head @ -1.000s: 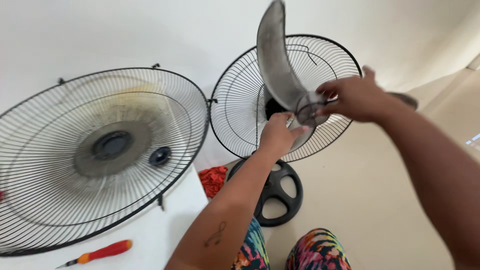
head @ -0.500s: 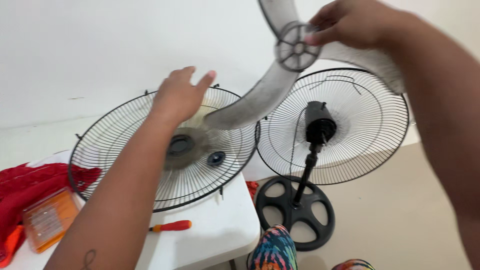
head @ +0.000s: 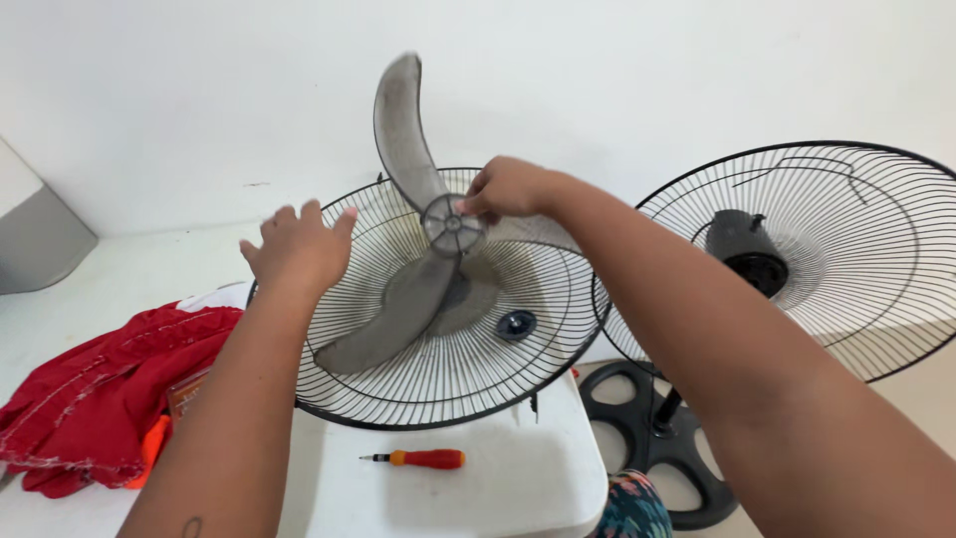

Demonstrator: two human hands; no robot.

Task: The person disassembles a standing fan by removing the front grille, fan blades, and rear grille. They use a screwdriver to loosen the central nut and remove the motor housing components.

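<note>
A white surface [head: 498, 488] carried a round black wire fan guard [head: 448, 389]. Above it, the right hand [head: 508, 187] pinched a dusty grey fan blade [head: 403, 299] by its hub; the left hand [head: 297, 249] hovered, fingers spread wide. A red screwdriver [head: 423, 459] lay nearby.

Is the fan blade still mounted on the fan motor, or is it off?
Off. The right hand holds the fan blade by its hub over the loose front grille on the table; the motor stands bare.

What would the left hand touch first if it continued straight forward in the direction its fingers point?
Probably the wire fan guard lying on the white table. The left hand hovers open at its near-left rim, fingers pointing up-right; depth is unclear.
</note>
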